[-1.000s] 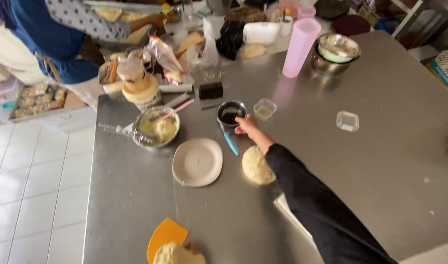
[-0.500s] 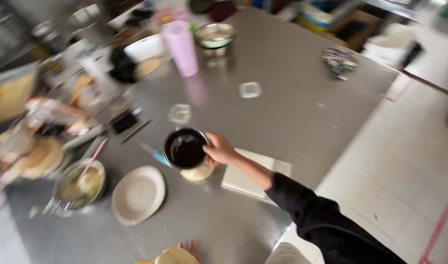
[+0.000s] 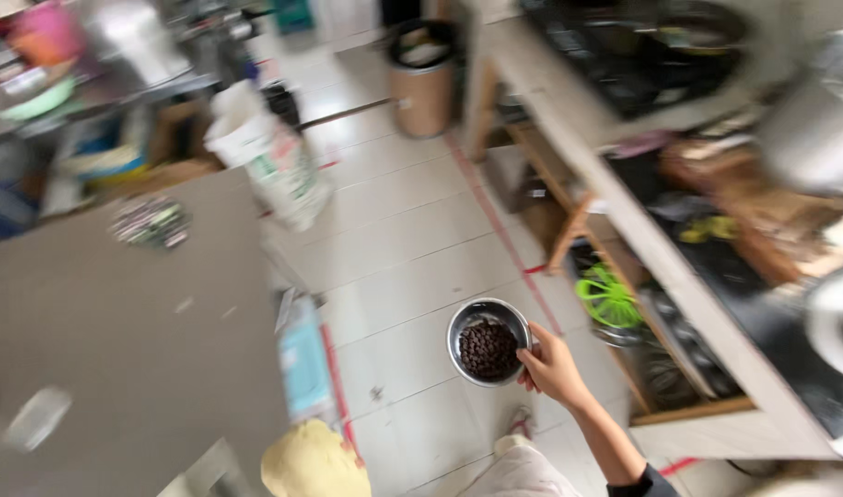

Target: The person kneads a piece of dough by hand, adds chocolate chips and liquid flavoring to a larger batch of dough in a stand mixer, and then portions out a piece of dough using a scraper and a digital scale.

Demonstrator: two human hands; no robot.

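The small steel bowl (image 3: 488,341) sits in my right hand (image 3: 551,368), held out over the pale tiled floor (image 3: 412,267) between the steel table and the counter. It is filled with dark brown, round little pieces heaped in the middle, and it stays about level. My fingers curl around its right rim, thumb on the edge nearest me, so my grip is closed on the bowl. My forearm runs down to the lower right, with a dark sleeve (image 3: 647,483) just showing at the bottom edge. My left hand is out of sight. Below the bowl I see my light trousers and the tip of a shoe (image 3: 518,425) on the tiles. To the left lies the grey steel table (image 3: 117,313), with a yellowish lump of dough (image 3: 313,460) at its near corner and a blurred heap of small dark things (image 3: 150,221) farther up. Just beside the table's edge hangs something pale blue (image 3: 303,359); I cannot tell what it is. A red line (image 3: 495,221) crosses the tiles. On my right runs a counter with open shelves, a green mesh thing (image 3: 609,299) on the lower shelf. Farther back stand a white sack (image 3: 269,152) and a brown bin (image 3: 423,78).
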